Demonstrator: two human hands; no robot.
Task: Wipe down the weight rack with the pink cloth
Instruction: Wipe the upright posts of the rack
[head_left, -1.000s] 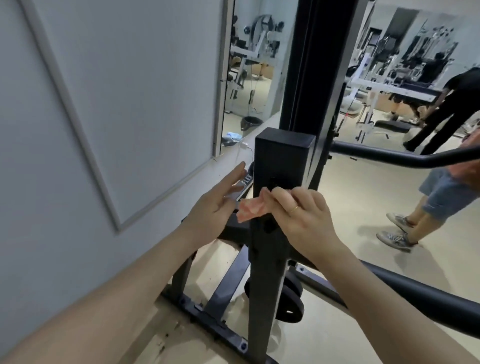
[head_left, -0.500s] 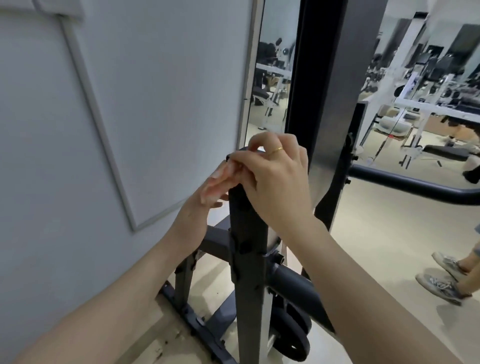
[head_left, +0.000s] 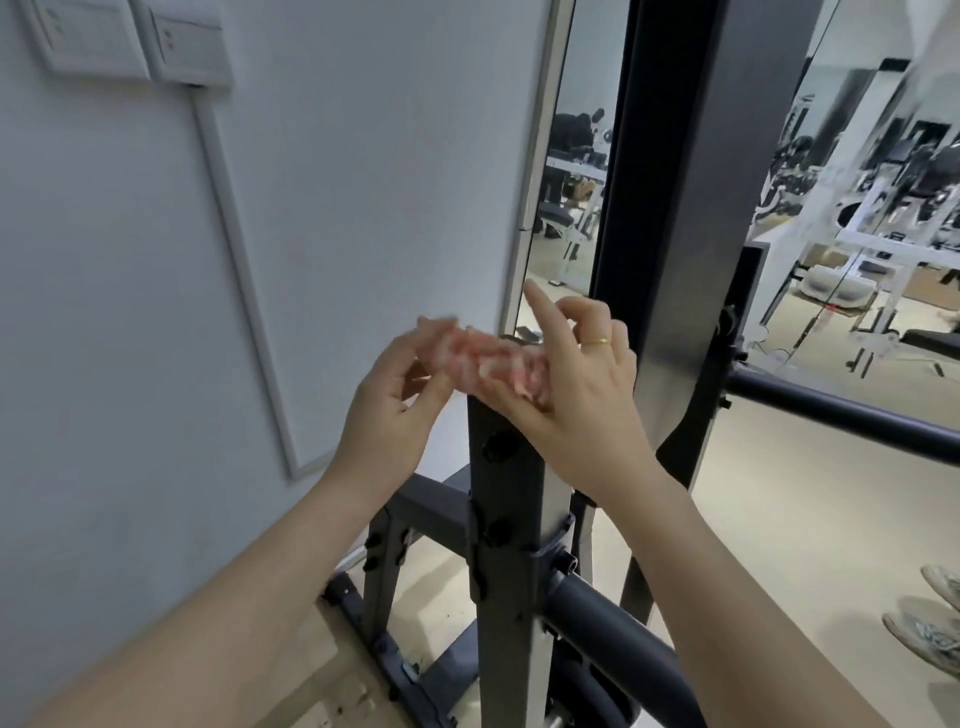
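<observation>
The left hand (head_left: 395, 395) curls its fingers round the left end of the pink cloth (head_left: 488, 361), pinching it between thumb and fingertips, while the right hand (head_left: 576, 395) grips the cloth's right end against its palm with the thumb underneath, its index finger sticking up toward twelve o'clock and the other fingers loosely bent; a gold ring (head_left: 597, 341) sits on one of them. The cloth is bunched into a short roll stretched between the two hands, blurred, and it lies just above the top of the weight rack (head_left: 506, 519), at the frame's centre; whether it touches the post top I cannot tell. The rack's dark upright post runs down from the hands toward six o'clock, with bolt holes in its face and a thick round bar (head_left: 613, 639) leaving it toward four o'clock. A lower cross-member and base rail lie toward seven o'clock on the floor. At nine o'clock stands a pale wall (head_left: 130, 312) with switch plates (head_left: 135, 41) near eleven o'clock. A mirror (head_left: 566, 182) at twelve o'clock and a tall black column (head_left: 675, 182) beside it show gym machines. A pair of shoes (head_left: 930, 618) is at four o'clock.
</observation>
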